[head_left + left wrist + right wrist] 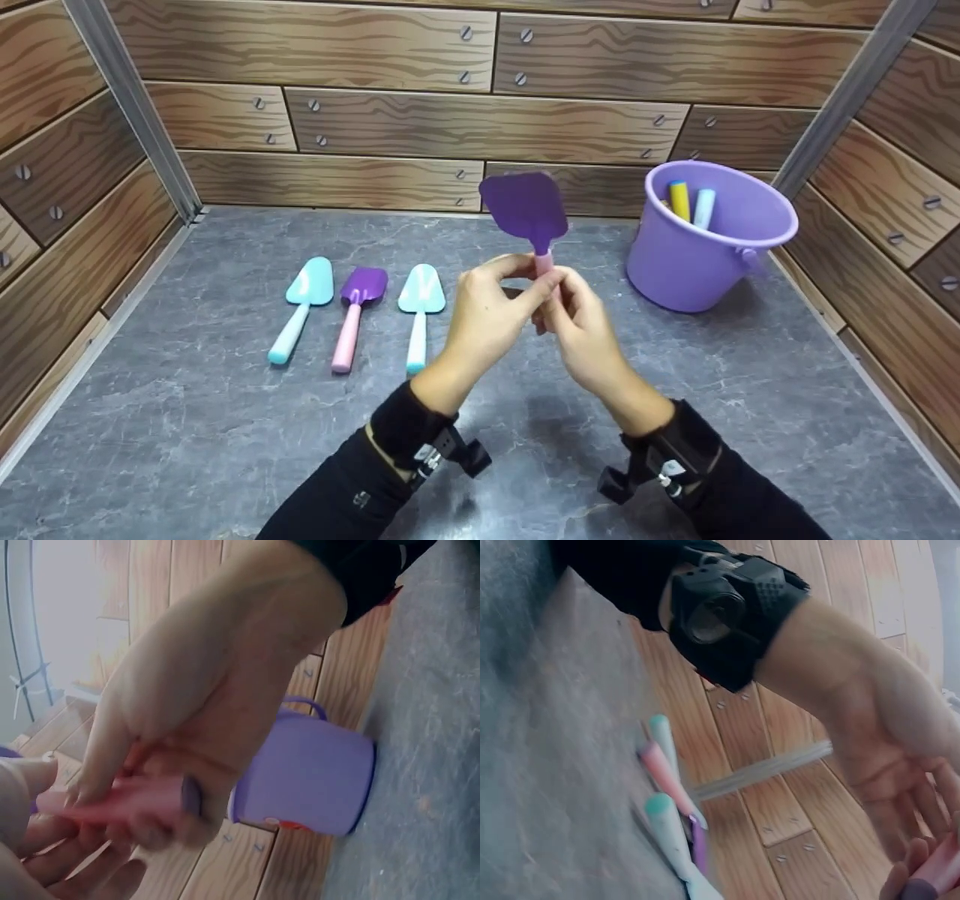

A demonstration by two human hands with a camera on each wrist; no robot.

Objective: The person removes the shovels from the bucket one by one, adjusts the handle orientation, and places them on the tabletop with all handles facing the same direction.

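Both hands hold up a purple toy shovel [529, 206] with a pink handle [142, 799], blade upward, above the grey surface. My left hand [487, 304] pinches the handle near its top between thumb and fingers. Lower on the same handle, my right hand [589, 326] grips with curled fingers; the left wrist view shows them round its dark-tipped end. To the left lie a light blue trowel [310, 281], a purple shovel with a pink handle [346, 337] and another light blue trowel [421, 289], side by side with handles toward me.
A purple bucket [675, 262] stands at the back right, with a yellow handle [679, 201] and a light blue handle [703, 208] sticking up inside. Wood-patterned walls [390, 124] enclose the grey surface [187, 427] at the back and both sides.
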